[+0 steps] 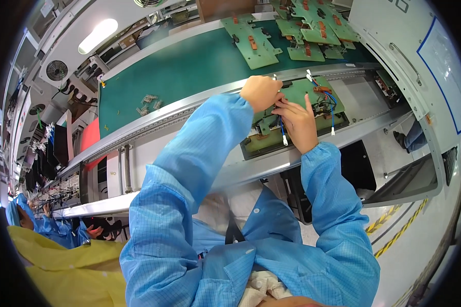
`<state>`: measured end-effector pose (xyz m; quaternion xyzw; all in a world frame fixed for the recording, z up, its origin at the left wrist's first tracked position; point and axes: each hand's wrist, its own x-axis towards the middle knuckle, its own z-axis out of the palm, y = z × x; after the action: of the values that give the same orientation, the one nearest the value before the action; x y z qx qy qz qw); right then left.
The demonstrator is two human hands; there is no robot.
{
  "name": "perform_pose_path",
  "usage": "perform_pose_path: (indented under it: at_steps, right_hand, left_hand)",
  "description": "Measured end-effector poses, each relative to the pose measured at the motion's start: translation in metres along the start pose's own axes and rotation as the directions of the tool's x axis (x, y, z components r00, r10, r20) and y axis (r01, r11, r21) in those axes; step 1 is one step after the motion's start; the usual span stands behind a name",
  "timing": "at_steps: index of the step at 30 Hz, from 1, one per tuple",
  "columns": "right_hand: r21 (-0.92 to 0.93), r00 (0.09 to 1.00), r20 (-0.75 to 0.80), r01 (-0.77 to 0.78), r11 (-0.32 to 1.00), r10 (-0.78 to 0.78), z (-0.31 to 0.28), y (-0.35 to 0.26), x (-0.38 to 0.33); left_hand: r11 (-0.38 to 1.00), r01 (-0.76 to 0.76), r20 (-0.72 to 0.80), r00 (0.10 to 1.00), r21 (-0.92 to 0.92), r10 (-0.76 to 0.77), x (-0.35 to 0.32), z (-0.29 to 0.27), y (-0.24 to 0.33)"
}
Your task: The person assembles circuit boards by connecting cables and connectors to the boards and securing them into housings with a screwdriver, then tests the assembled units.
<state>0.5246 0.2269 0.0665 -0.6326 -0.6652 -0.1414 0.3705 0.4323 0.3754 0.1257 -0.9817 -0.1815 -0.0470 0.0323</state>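
My left hand (pixel 262 93) is closed, its fingertips pinched together above a green fixture board (pixel 338 97). Close beside it, my right hand (pixel 298 124) has its thumb and nearest fingers drawn together at the same spot, while one finger points up. Whatever is between the fingertips is too small or hidden to make out. Blue wires (pixel 333 115) with white connectors (pixel 285 140) hang over the board's near side. Another white connector (pixel 309 75) stands up at its far edge. An orange-brown clip (pixel 321 89) sits on the board, to the right of my hands.
The board lies on a metal-railed conveyor (pixel 179 120). Beyond is a green mat (pixel 189 66) with a small pile of clear parts (pixel 148 104). More green boards (pixel 251 43) lie at the back, some stacked at right. A person in yellow (pixel 71 261) is at lower left; another person's blue sleeve (pixel 61 233) shows beyond.
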Motion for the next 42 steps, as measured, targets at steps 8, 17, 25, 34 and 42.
perform_pose_path:
  at_steps: [8, 17, 25, 34, 42]
  right_hand:
    - [-0.078, 0.999, -0.049, 0.002, 0.997, -0.005, -0.016, -0.012, 0.009]
    - [-0.016, 0.998, -0.064, -0.006, 1.0, 0.005, -0.012, -0.008, 0.005]
    - [0.045, 0.993, -0.092, 0.083, 0.996, -0.078, -0.038, 0.009, -0.006]
    - [0.266, 0.976, -0.116, -0.151, 0.952, 0.187, -0.038, 0.018, -0.016]
    - [0.238, 0.975, -0.161, -0.113, 0.965, 0.154, -0.038, 0.014, -0.012]
  left_hand:
    - [0.843, -0.035, -0.146, 0.988, -0.537, -0.053, -0.008, 0.0, -0.008]
    - [0.77, -0.111, -0.135, 0.99, -0.628, 0.034, 0.009, 0.019, -0.018]
    - [0.565, -0.079, -0.197, 0.969, -0.821, -0.15, 0.034, 0.025, -0.04]
    - [0.256, 0.355, 0.287, 0.92, -0.899, -0.268, 0.08, 0.048, -0.062]
    - [0.074, 0.417, 0.403, 0.903, -0.906, -0.151, 0.094, 0.045, -0.059]
